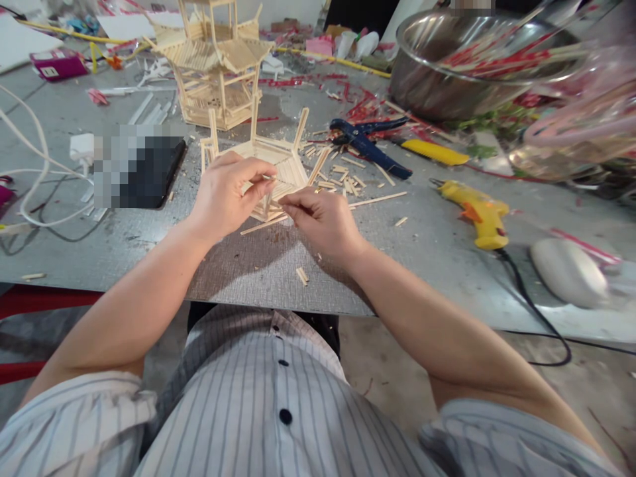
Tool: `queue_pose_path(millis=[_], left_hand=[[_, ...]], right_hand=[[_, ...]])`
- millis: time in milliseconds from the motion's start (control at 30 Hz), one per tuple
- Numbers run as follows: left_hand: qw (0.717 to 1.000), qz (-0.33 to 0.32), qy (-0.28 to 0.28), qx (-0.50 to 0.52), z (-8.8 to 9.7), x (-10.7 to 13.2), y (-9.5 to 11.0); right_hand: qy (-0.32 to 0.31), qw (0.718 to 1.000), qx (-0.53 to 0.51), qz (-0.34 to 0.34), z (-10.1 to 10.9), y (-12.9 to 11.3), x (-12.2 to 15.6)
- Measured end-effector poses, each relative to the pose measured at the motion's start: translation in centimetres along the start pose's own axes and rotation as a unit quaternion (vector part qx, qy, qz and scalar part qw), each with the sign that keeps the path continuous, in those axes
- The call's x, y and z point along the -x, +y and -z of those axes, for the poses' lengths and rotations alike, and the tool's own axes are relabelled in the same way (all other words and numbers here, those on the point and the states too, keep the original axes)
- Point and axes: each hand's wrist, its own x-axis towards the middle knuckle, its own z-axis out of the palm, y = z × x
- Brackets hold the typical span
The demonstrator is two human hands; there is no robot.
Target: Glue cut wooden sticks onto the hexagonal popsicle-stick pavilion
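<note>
A low hexagonal frame of thin wooden sticks (291, 165), with short posts standing at its corners, lies on the table in front of me. My left hand (231, 192) is over its near left side, thumb and fingers pinched on a short wooden stick (268, 199). Close by on the right, my right hand (320, 218) is closed in a pinch at the frame's near edge. What its fingertips hold, if anything, is too small to make out. Behind the frame stands a tiered wooden stick pagoda (218, 73).
Cut stick pieces (342, 179) are strewn right of the frame, near blue-handled cutters (370, 142) and a yellow utility knife (434, 151). A yellow glue gun (477, 212) with a black cord lies farther right. A phone (149, 172) lies left; a metal pot (437, 93) stands behind.
</note>
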Motion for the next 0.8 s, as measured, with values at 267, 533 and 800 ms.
queue_pose_path(millis=[267,533,800], left_hand=[[1.000,0.011,-0.007,-0.004,0.03,-0.05,0.13],[1.000,0.007,-0.005,0.007,0.00,-0.09,0.15],[1.000,0.013,-0.011,-0.007,0.02,-0.11,0.21]], right_hand=[[0.010,0.999,-0.026,-0.021,-0.32,0.13,0.05],[0.014,0.999,-0.031,-0.024,-0.29,0.08,-0.03],[0.009,0.999,-0.031,-0.029,-0.33,-0.09,-0.05]])
